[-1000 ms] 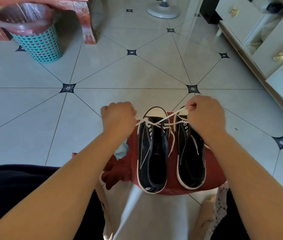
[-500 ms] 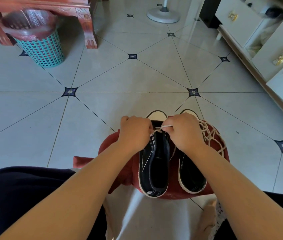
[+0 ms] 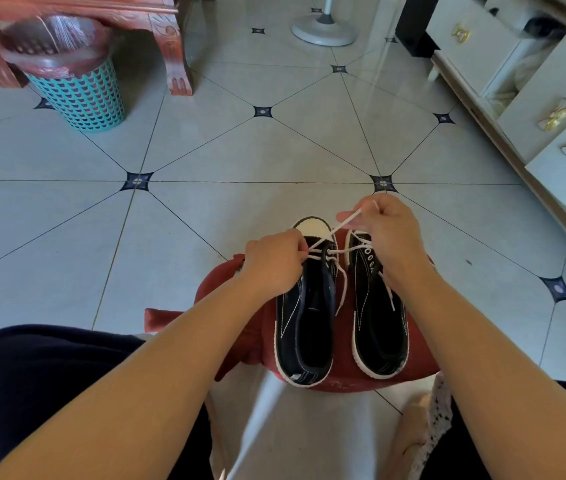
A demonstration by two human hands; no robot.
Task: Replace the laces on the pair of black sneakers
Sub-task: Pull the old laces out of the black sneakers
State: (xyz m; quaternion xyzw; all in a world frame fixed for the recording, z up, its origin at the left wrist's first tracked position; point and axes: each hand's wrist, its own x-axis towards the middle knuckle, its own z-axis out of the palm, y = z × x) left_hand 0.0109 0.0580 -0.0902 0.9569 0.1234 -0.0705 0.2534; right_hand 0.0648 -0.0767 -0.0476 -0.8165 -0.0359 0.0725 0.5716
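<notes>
The pair of black sneakers is set side by side, toes pointing away, on a red cushioned stool (image 3: 226, 299) on the tiled floor between the person's knees, presumably so that both eyelet rows are kept high and within easy reach. The left sneaker (image 3: 305, 327) is being worked on. A white lace (image 3: 343, 224) is crossed through its far eyelets, with one strand drawn up and to the right. That strand is pinched by the closed fingers (image 3: 345, 215) of the right hand (image 3: 387, 233), held above the toe of the right sneaker (image 3: 378, 327), seemingly to take out slack. The left hand (image 3: 272, 263) is curled tight on the lace at the shoe's left edge, probably as a counter-hold. Loose lace is left trailing over both shoes.
</notes>
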